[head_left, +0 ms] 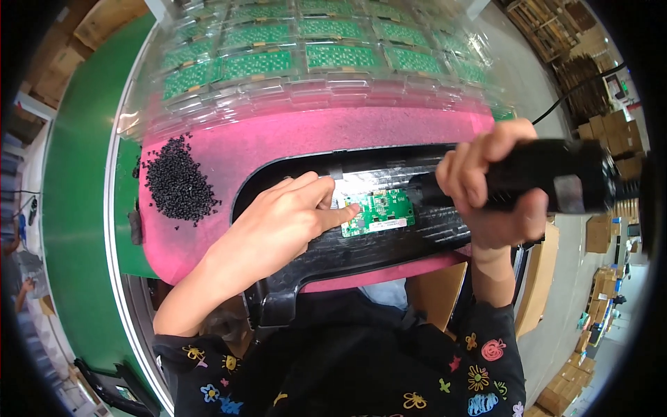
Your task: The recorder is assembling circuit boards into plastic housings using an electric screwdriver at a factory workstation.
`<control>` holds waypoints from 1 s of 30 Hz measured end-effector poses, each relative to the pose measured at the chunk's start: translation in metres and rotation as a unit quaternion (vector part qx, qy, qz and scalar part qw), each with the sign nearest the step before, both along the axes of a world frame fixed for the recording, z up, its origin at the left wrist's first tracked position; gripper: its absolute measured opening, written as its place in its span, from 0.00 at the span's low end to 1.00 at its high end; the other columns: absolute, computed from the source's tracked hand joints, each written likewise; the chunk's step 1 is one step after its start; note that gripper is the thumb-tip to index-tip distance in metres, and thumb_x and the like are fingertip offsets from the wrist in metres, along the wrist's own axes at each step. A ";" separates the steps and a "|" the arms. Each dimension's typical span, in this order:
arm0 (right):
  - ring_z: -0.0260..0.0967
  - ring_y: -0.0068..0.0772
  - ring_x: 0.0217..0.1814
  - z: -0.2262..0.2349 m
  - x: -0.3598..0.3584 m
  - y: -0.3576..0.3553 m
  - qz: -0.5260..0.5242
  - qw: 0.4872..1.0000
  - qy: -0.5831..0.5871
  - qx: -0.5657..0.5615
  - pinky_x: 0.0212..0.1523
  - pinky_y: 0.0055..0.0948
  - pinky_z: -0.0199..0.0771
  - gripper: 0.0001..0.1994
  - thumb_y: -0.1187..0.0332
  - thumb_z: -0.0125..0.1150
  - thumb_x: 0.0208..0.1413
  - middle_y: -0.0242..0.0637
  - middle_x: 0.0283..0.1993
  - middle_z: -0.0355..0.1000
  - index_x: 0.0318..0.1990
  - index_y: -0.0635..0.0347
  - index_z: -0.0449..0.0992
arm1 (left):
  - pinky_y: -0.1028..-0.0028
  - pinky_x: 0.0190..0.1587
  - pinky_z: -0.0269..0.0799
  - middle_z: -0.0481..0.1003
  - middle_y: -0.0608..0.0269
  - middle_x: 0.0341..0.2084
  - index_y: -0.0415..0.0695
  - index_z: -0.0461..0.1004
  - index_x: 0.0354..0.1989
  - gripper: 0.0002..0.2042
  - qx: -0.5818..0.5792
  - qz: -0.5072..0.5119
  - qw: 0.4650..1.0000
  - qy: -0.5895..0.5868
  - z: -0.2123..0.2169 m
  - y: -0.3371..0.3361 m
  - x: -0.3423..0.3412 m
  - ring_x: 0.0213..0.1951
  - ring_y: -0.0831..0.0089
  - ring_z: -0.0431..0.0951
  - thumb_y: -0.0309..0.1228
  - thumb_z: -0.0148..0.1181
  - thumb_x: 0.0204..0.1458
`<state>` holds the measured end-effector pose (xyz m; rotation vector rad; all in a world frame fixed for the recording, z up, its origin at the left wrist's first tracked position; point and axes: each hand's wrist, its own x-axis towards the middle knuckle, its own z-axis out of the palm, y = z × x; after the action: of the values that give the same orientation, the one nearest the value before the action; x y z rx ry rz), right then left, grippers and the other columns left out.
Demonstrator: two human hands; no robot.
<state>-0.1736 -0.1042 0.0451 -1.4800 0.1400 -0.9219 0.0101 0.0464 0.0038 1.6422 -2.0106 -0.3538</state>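
A green circuit board (389, 206) with a white label strip lies inside a long black plastic housing (326, 254). My left hand (295, 212) reaches over the housing's left part, fingers mostly curled, and a fingertip presses on the board's left edge. Whether a small part sits under that fingertip is hidden. A black electric screwdriver (549, 177) is gripped in my right hand (490, 184). It lies nearly level in the picture, with its nose pointing left at the board's right end. The screwdriver's bit cannot be made out.
Under the housing lies a pink mat (306, 128). A heap of small black screws (179, 181) sits on its left. Behind it, clear plastic trays (333, 59) hold several green boards. A green surface (83, 208) runs along the left; cardboard boxes (618, 139) stand at right.
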 end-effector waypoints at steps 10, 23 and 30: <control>0.61 0.15 0.13 0.037 -0.003 0.029 0.066 0.969 -0.223 0.082 0.18 0.19 0.63 0.22 0.48 0.61 0.54 0.25 0.18 0.64 0.39 0.56 0.63 | 0.69 0.30 0.71 0.74 0.57 0.25 0.37 0.78 0.36 0.13 -0.122 -0.027 0.967 0.223 0.024 -0.010 -0.011 0.28 0.63 0.75 0.20 0.69 0.40; 0.58 0.17 0.14 0.035 0.009 0.038 0.041 0.976 -0.199 0.081 0.23 0.24 0.63 0.24 0.42 0.58 0.54 0.22 0.19 0.62 0.41 0.53 0.64 | 0.67 0.33 0.76 0.76 0.56 0.29 0.36 0.75 0.33 0.12 -0.226 0.004 0.969 0.103 0.022 -0.006 -0.014 0.33 0.60 0.79 0.22 0.68 0.37; 0.58 0.20 0.16 0.021 0.016 0.028 0.114 0.979 -0.165 0.033 0.25 0.27 0.64 0.27 0.38 0.56 0.54 0.25 0.21 0.62 0.44 0.53 0.64 | 0.70 0.30 0.77 0.78 0.59 0.29 0.37 0.74 0.29 0.08 -0.264 0.030 0.964 0.009 0.008 -0.001 -0.004 0.31 0.65 0.80 0.20 0.63 0.37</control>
<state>-0.1578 -0.0758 0.0658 -1.2337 -0.2358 -0.9519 0.0062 0.0454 0.0118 1.3463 -1.8270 0.1811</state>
